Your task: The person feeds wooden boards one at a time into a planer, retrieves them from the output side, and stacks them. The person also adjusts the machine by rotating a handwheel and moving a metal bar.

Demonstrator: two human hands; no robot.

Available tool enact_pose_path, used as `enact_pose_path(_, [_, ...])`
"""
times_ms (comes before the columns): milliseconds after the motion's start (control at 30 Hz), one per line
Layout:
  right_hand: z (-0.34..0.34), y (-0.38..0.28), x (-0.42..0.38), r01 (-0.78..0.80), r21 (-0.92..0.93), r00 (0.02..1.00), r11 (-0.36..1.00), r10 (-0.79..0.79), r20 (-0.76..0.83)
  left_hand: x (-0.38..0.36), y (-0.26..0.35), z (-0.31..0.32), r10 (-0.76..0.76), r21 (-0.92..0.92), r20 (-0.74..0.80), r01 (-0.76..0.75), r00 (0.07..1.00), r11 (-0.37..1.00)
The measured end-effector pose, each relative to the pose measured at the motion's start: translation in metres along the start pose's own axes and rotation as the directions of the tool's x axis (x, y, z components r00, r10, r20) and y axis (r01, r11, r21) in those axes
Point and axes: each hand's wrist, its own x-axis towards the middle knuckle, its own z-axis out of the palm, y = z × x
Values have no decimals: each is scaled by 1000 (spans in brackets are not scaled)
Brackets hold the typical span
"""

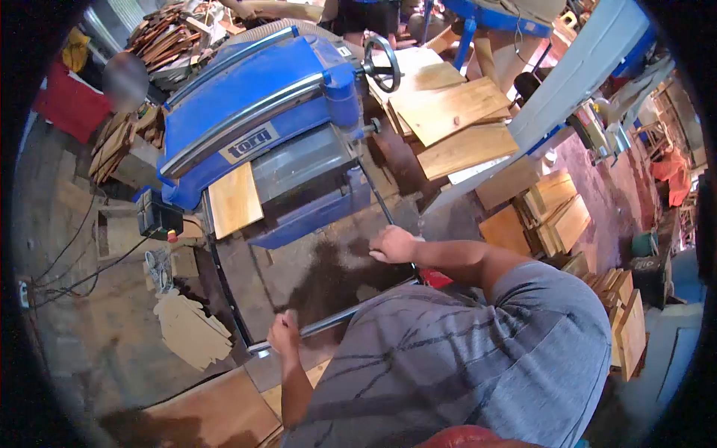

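Note:
My right hand (393, 245), fingers curled in, is over the right side rail (377, 196) of a blue thickness planer (250, 97). My left hand (284, 332) is curled too, beside the front roller bar (328, 321) of the machine's extension frame. Nothing shows in either hand. On the left part of the planer's metal bed (302, 160) lies a light wooden board (235, 200), its far end at the machine's opening. A black handwheel (382, 65) sits at the planer's right end.
Stacked boards (452, 112) stand right of the planer, with more board piles (549, 213) nearer me. A switch box (159, 215) with cables hangs at the left. Cardboard pieces (193, 328) lie on the floor. Wood scraps (179, 33) and a person in red (75, 101) are behind.

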Motion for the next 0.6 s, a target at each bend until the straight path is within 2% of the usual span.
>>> enact_pose_path(33, [3, 3, -1, 1, 21, 1000, 1000, -1, 4, 2, 1, 0, -6, 19, 8, 6, 1000, 1000])
enact_pose_path(100, [6, 11, -1, 50, 396, 945, 917, 85, -317, 4, 5, -1, -41, 48, 30, 39, 999, 998])
enact_pose_path(133, [5, 17, 2, 32, 357, 868, 934, 151, -473, 4, 14, -6, -47, 57, 38, 45, 998, 997])
enact_pose_path(200, [-10, 47, 5, -121, 567, 772, 815, 436, -463, 3, 17, 5, -62, 52, 20, 61, 998, 997])
enact_pose_path(233, [-25, 60, 6, -160, 757, 679, 634, 627, -382, 1, 22, 8, -62, 32, 0, 62, 998, 998])
enact_pose_path(267, [-19, 96, 5, -66, 821, 622, 566, 667, -410, -3, 38, 6, -105, 18, 43, 105, 994, 994])
enact_pose_path(300, [-33, 124, 2, -260, 745, 578, 615, 717, -390, -6, 50, 10, -137, 5, 88, 137, 987, 990])
enact_pose_path(333, [-40, 152, -1, -237, 793, 538, 561, 756, -374, -8, 60, 17, -179, -10, 124, 181, 976, 983])
enact_pose_path(367, [-45, 183, -7, -351, 763, 513, 542, 793, -327, -10, 68, 28, -163, -28, 109, 167, 981, 986])
enact_pose_path(400, [15, 272, -13, -344, 807, 530, 480, 809, -255, -17, 78, 34, -160, -46, 90, 165, 983, 985])
enact_pose_path(433, [19, 295, -18, -126, 964, 473, 232, 869, -147, -23, 95, 35, -193, -31, 87, 196, 977, 980])
enact_pose_path(467, [17, 330, -22, -93, 987, 518, -129, 840, 159, -28, 114, 38, -223, -21, 81, 225, 972, 974])
enact_pose_path(500, [-3, 336, -23, -135, 976, 438, -173, 873, 216, -35, 127, 44, -207, -9, 57, 208, 977, 978])
enact_pose_path(533, [-1, 370, -35, -134, 924, 591, -357, 720, 363, -42, 140, 50, -183, 5, 38, 183, 982, 983])
enact_pose_path(567, [-11, 365, -17, -53, 960, 302, -275, 912, 278, -48, 157, 54, -182, -2, 27, 183, 983, 983])
enact_pose_path(600, [-15, 375, -13, -32, 945, 255, -325, 912, 323, -54, 173, 57, -171, -10, 18, 172, 985, 985])
